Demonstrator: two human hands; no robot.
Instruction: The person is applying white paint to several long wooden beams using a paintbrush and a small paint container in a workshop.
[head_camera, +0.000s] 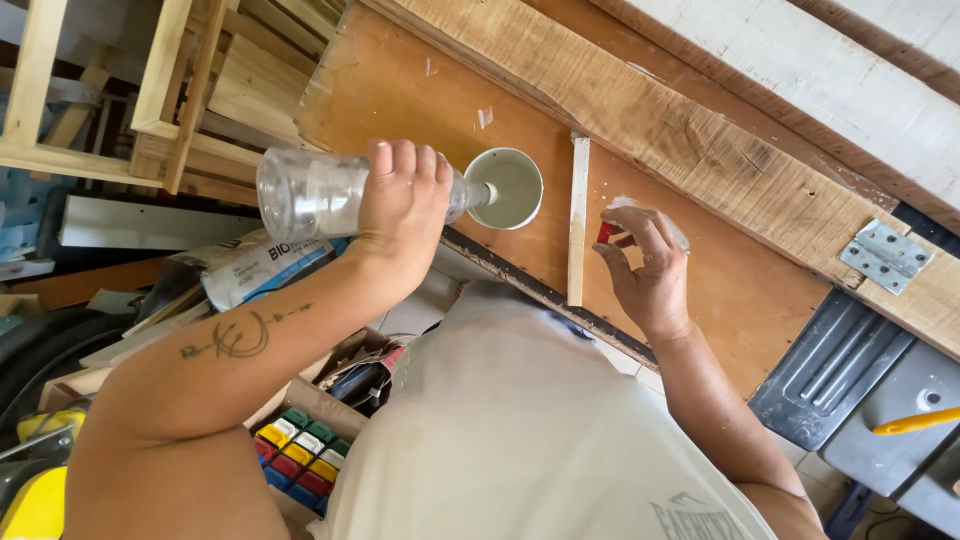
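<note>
At centre frame, on a brown wooden board (420, 90): the left hand (403, 205) is wrapping its fingers closed around a clear bottle (315, 192), which is lying tilted almost flat (base toward the left of the frame), its neck reaching over the rim of a small round white cup (508, 187). Right of centre, the right hand (648, 262) is pinching a small red cap (606, 232) between thumb and curled fingers, just beside a thin pale wooden strip (578, 220) that is lying upright in the frame on the board. Toward the right edge, a metal hinge (886, 256) is sitting on a rough plank (700, 140). At lower left, a box of coloured blocks (298, 460) is showing beneath the left forearm.
</note>
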